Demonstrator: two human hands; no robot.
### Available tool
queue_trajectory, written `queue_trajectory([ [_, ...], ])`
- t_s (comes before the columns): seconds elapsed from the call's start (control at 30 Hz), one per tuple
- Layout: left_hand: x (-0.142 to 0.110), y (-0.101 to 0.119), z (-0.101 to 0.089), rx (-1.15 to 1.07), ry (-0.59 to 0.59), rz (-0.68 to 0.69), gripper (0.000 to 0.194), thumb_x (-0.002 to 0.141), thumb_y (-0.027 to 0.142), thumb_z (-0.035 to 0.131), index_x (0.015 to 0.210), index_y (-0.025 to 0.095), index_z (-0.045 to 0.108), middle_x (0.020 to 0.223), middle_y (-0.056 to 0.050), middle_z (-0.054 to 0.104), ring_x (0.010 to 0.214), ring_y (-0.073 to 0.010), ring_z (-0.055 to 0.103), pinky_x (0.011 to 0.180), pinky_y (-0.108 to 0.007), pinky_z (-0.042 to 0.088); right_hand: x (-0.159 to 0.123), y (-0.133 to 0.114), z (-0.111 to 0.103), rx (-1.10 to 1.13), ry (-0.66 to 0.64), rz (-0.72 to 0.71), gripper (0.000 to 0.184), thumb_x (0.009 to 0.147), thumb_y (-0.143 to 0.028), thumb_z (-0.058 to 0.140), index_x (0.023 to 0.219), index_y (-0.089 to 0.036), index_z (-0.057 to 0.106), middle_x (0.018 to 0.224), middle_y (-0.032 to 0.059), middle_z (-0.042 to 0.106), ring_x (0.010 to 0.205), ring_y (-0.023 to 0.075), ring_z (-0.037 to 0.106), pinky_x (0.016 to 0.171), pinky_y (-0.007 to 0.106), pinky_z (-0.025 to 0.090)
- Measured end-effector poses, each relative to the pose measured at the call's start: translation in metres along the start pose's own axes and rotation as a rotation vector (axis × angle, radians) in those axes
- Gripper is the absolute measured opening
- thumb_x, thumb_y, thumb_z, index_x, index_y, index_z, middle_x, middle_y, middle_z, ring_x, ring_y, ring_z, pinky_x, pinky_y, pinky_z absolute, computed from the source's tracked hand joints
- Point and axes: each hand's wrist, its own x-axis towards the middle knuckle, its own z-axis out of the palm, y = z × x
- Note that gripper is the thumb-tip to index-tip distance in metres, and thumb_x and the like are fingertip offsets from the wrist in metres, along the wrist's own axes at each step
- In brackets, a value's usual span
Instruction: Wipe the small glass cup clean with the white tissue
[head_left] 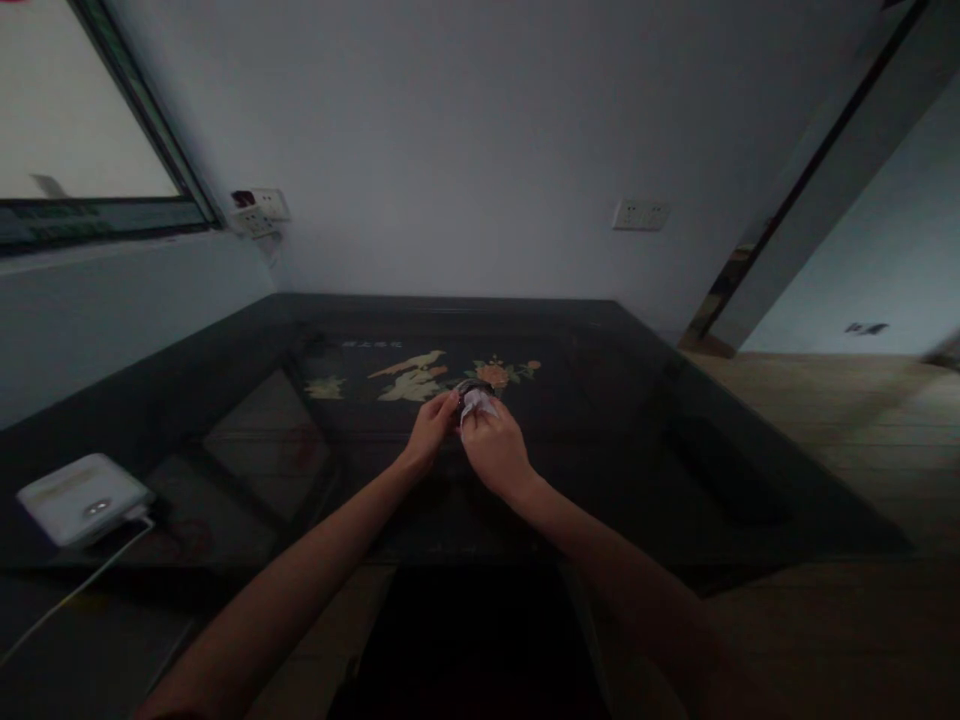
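Two bare forearms stretch out ahead of me, the left forearm and the right forearm slanting inward until my hands meet. Back from my left hand and well off to its left sits a white box-shaped device, a pale cable running from it. My left hand is closed at the left edge of a small dark rounded object, its thumb uppermost, its wrist nearly straight. Just beside it, my right hand shows me its back, fingers curled leftward and pinched on a crumpled white wad pressed against the object; cloth or paper, I cannot tell. Below both hands spreads a glossy black tabletop. Just past my fingers lie its decorations, a yellowish bird ahead-left and an orange flower ahead-right. Farther beyond, a right-hand wall socket and a left-hand wall socket flank my reach on the pale wall.
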Motion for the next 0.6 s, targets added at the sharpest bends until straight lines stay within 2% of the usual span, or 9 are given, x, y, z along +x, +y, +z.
queue_trajectory([
  [0.17, 0.004, 0.0, -0.002, -0.058, 0.012, -0.003, 0.036, 0.07, 0.048, 0.066, 0.08, 0.013, 0.065, 0.067, 0.001, 0.061, 0.058, -0.0099, 0.052, 0.052, -0.019, 0.042, -0.002, 0.008, -0.005, 0.206, 0.089, 0.043, 0.028, 0.094, -0.027, 0.042, 0.101, -0.01, 0.063, 0.087, 0.0119, 0.072, 0.088, 0.021, 0.065, 0.101, 0.037, 0.038],
  [0.27, 0.005, 0.002, 0.0, -0.127, 0.016, -0.037, 0.034, 0.072, 0.046, 0.064, 0.081, 0.014, 0.065, 0.069, 0.0, 0.063, 0.06, -0.011, 0.054, 0.056, -0.02, 0.044, -0.004, 0.007, -0.002, 0.339, 0.134, 0.067, 0.026, 0.094, -0.027, 0.041, 0.103, -0.013, 0.061, 0.088, 0.0089, 0.071, 0.089, 0.0189, 0.064, 0.104, 0.037, 0.034],
  [0.4, 0.004, 0.002, 0.004, -0.173, 0.029, -0.027, 0.03, 0.077, 0.044, 0.06, 0.079, 0.015, 0.064, 0.073, -0.001, 0.064, 0.065, -0.0119, 0.057, 0.062, -0.021, 0.046, -0.004, -0.002, 0.004, 0.416, 0.165, 0.078, 0.027, 0.092, -0.027, 0.047, 0.107, -0.009, 0.059, 0.1, 0.0134, 0.068, 0.101, 0.0216, 0.06, 0.107, 0.038, 0.032],
  [0.5, 0.001, 0.0, 0.006, -0.183, 0.062, 0.006, 0.031, 0.078, 0.046, 0.059, 0.083, 0.016, 0.063, 0.078, -0.002, 0.065, 0.071, -0.0132, 0.059, 0.067, -0.022, 0.047, -0.003, -0.006, 0.004, 0.45, 0.174, 0.122, 0.03, 0.091, -0.031, 0.049, 0.105, -0.007, 0.059, 0.107, 0.0173, 0.064, 0.109, 0.0252, 0.054, 0.102, 0.038, 0.038],
  [0.6, -0.002, 0.0, 0.006, -0.143, 0.063, 0.063, 0.031, 0.078, 0.045, 0.059, 0.09, 0.017, 0.063, 0.085, -0.003, 0.066, 0.079, -0.0151, 0.061, 0.07, -0.023, 0.048, -0.003, -0.005, 0.003, 0.494, 0.159, 0.146, 0.028, 0.091, -0.032, 0.047, 0.105, -0.01, 0.059, 0.104, 0.015, 0.064, 0.104, 0.0246, 0.055, 0.095, 0.038, 0.043],
])
